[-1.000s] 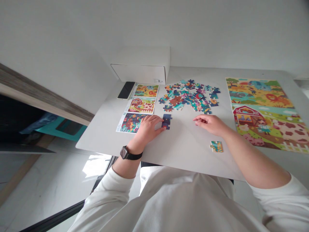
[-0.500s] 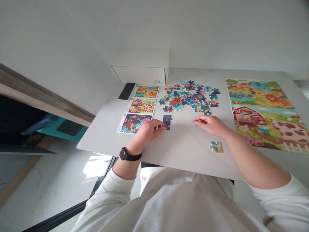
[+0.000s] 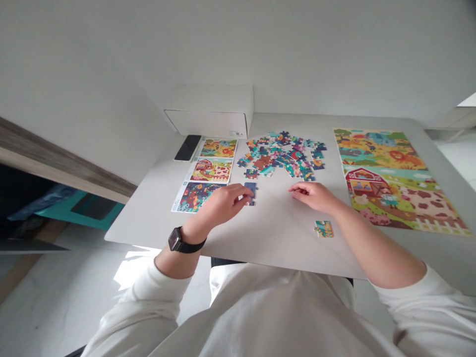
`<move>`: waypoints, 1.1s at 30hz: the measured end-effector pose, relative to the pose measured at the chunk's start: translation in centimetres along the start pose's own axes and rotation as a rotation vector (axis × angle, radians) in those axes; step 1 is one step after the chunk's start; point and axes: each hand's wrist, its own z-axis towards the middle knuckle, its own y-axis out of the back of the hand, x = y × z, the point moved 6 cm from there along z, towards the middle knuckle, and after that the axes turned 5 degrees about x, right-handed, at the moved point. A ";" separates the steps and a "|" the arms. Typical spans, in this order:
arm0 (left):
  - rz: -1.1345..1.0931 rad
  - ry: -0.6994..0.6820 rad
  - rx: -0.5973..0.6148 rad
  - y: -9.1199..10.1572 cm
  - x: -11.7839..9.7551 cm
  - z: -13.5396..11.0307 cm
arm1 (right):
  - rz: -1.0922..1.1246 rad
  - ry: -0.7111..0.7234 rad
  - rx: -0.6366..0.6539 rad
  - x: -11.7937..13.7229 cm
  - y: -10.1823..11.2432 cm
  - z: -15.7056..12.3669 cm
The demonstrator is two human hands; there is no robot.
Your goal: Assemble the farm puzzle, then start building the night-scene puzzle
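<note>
Dark blue puzzle pieces point(image 3: 252, 188) lie left of the desk's point(image 3: 267, 238) middle, the left hand point(image 3: 221, 204) beside them with thumb and finger nearly together. The right hand point(image 3: 314, 195) curls loosely; whether either grips anything I cannot tell. A teal-and-yellow piece point(image 3: 324, 229) lies towards the front edge, the jumbled pile point(image 3: 277, 157) towards the back.
</note>
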 end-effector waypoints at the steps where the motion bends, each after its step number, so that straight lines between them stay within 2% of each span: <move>1: 0.027 0.011 -0.030 0.8 0.0 0.5 | -0.001 0.005 0.001 0.0 0.0 0.0; 4: 0.093 0.035 -0.123 2.8 -0.3 2.5 | 0.016 0.007 0.003 0.2 -0.1 0.1; 6: 0.116 0.045 -0.136 2.9 -0.6 3.8 | 0.042 0.003 0.010 0.2 -0.1 0.1; 10: 0.145 0.095 -0.097 0.9 -0.7 5.7 | 0.065 -0.010 0.018 0.4 -0.2 0.2; 15: 0.164 0.153 0.036 -1.8 2.3 5.9 | 0.021 -0.039 0.016 0.5 -0.3 0.2; 19: 0.156 0.155 0.059 -1.5 4.5 5.7 | 0.041 -0.055 0.018 0.3 -0.4 0.4; 24: 0.122 0.119 0.064 -1.4 4.3 5.5 | 0.087 -0.046 0.027 0.8 -0.2 0.0; 26: 0.105 0.104 0.078 -1.7 4.0 5.5 | 0.130 -0.038 0.039 1.3 0.6 -0.5; 28: 0.091 0.094 0.089 -2.0 3.7 5.5 | 0.145 -0.036 0.013 1.7 2.5 -0.8; 31: 0.074 0.084 0.088 -2.1 3.4 5.5 | -0.035 -0.066 -0.168 1.6 7.3 -0.6; 33: 0.074 0.088 0.086 -2.0 3.4 5.6 | -0.217 -0.166 -0.280 0.6 10.6 0.2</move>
